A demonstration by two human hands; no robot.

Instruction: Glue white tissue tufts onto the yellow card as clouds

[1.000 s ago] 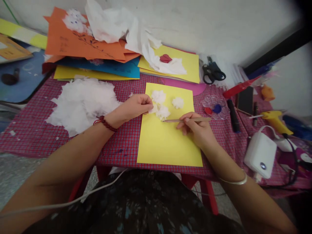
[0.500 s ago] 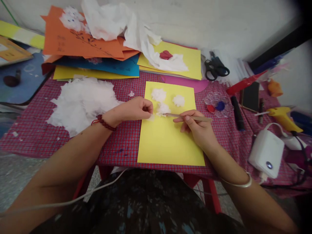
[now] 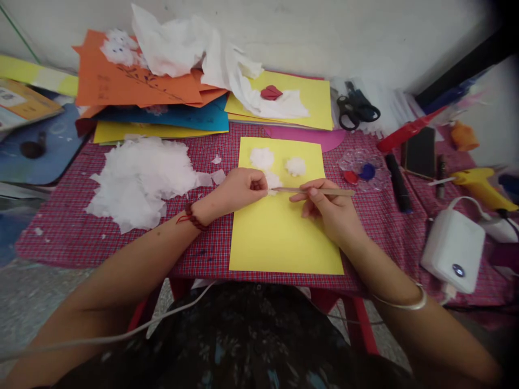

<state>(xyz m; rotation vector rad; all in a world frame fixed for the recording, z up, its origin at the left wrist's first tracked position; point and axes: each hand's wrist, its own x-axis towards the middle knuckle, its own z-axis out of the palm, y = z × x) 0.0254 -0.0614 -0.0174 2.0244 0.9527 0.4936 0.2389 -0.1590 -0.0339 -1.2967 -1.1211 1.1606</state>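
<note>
A yellow sheet (image 3: 279, 232) lies on the red checked tablecloth (image 3: 206, 237). Three white tissue puffs sit near its top: one (image 3: 261, 158), another (image 3: 295, 166), and a third (image 3: 274, 180) between my hands. My left hand (image 3: 243, 187) is closed, its fingertips pinching the edge of that third puff. My right hand (image 3: 328, 208) grips a thin wooden stick (image 3: 324, 192) like a pen. The stick lies nearly level, its tip touching the same puff.
A heap of torn white tissue (image 3: 140, 178) lies left of the sheet. Coloured paper (image 3: 138, 81) is stacked behind. Scissors (image 3: 357, 108), a paint palette (image 3: 360, 170), a black marker (image 3: 397, 183), a yellow glue gun (image 3: 480, 183) and a white adapter (image 3: 454, 251) lie right.
My left hand slid rightward along the sheet's edge to the lowest puff. The stick's tip stayed at that puff while the view shifted slightly.
</note>
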